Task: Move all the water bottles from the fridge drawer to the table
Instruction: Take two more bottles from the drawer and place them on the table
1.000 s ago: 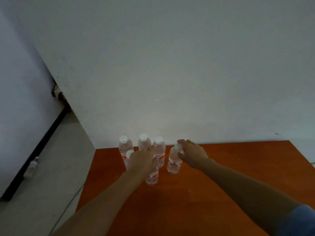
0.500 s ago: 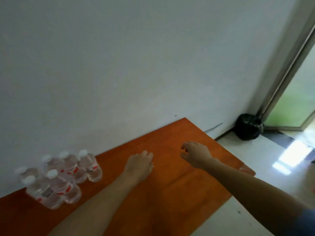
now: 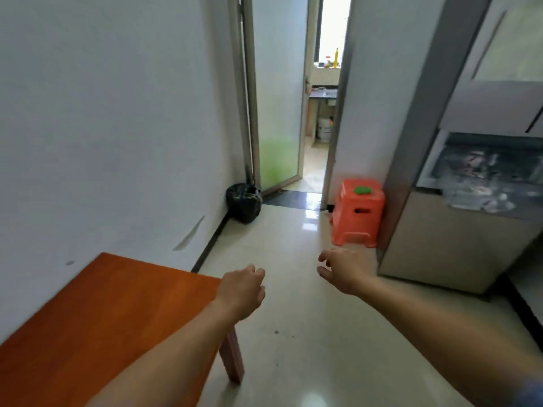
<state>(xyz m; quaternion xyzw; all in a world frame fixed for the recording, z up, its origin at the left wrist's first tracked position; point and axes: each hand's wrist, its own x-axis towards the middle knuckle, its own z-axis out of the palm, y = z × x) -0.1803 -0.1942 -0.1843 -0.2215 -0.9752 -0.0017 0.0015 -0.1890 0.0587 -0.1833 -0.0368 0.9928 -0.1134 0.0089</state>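
Observation:
The orange-brown wooden table (image 3: 111,312) fills the lower left; the part I see carries no bottles. At the right stands the fridge (image 3: 458,236) with its drawer (image 3: 482,174) pulled open, and clear plastic bottles show blurred inside. My left hand (image 3: 242,290) hovers past the table's right corner, fingers loosely curled and holding nothing. My right hand (image 3: 342,270) is over the floor with fingers spread and empty, a short way left of the fridge's lower front.
An orange plastic stool (image 3: 357,212) with a green thing on top stands against the fridge's left side. A black bin bag (image 3: 244,202) sits in the corner by a glass door. An open doorway (image 3: 320,113) leads to another room. Pale tiled floor (image 3: 308,333) lies between table and fridge.
The view has swung right, from the bottles on the table to the fridge. Both hands let go of bottles and now hang empty over the floor.

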